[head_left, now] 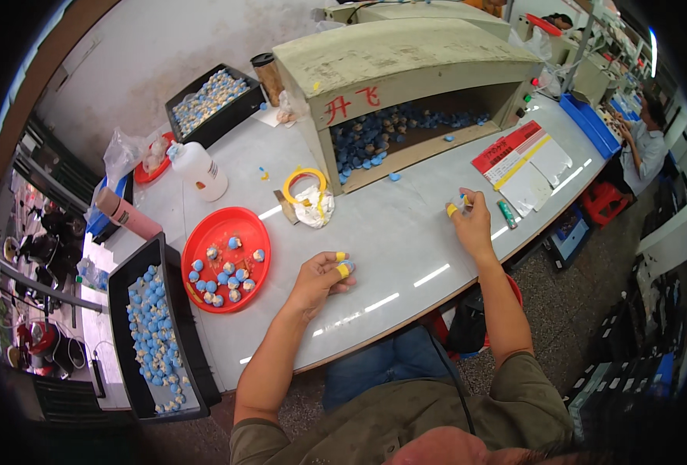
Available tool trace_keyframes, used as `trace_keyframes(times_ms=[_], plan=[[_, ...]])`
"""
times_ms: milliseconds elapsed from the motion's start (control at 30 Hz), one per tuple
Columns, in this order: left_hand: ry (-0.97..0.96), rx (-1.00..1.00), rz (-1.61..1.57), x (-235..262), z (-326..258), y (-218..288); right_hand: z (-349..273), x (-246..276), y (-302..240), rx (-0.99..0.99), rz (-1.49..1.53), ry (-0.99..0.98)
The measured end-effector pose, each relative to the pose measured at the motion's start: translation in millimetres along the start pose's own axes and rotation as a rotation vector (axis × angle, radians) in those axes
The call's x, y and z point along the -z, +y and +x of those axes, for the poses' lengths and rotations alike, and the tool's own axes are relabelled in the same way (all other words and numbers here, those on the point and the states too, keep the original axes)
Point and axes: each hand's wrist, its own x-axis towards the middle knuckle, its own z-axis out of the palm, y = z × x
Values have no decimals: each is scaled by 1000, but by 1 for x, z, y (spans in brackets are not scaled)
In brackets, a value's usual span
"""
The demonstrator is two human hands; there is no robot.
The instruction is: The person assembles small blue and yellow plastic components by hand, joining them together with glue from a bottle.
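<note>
Table [390,232] is grey & glossy. L hand [322,280] has a narrow pinch over it: taped thumb + finger close on a small blue piece [350,266]. R hand [474,221], well apart & further out, also pinches narrow, on a small pale bit [460,203]; fingers hide most of it, can't tell exactly what. Red tray [263,225], left of L hand, holds loose blue-and-cream balls [229,267]; long black tray [195,349] next to it has lots more.

Risks, as I judge: piece is tiny, so a slip off the yellow finger tape [341,256] could send it rolling to the floor [545,333]. R bit could drop too if fingertips shift, poss. landing nr the green tube [506,214]. L arm [270,364] swinging wide might knock red tray; balls, being loose, would roll. White bottle [198,172] stands behind that tray; a careless reach could tip it. Blue pcs [390,132] in the cream machine [405,58] might spill out front if bumped.
</note>
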Motion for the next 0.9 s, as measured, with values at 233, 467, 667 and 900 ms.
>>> trace_keyframes(times_ms=[233,467,667,900], plan=[[-63,9,-52,-1,0,-3,-55,-35,-76,-109,650,-438],[-89,38,-72,1,0,-1,-92,-42,-95,20,580,-488],[-111,39,62,4,-2,0,-95,-39,-90,335,555,-463],[-193,43,144,1,0,-1,-98,-36,-89,454,646,-318]])
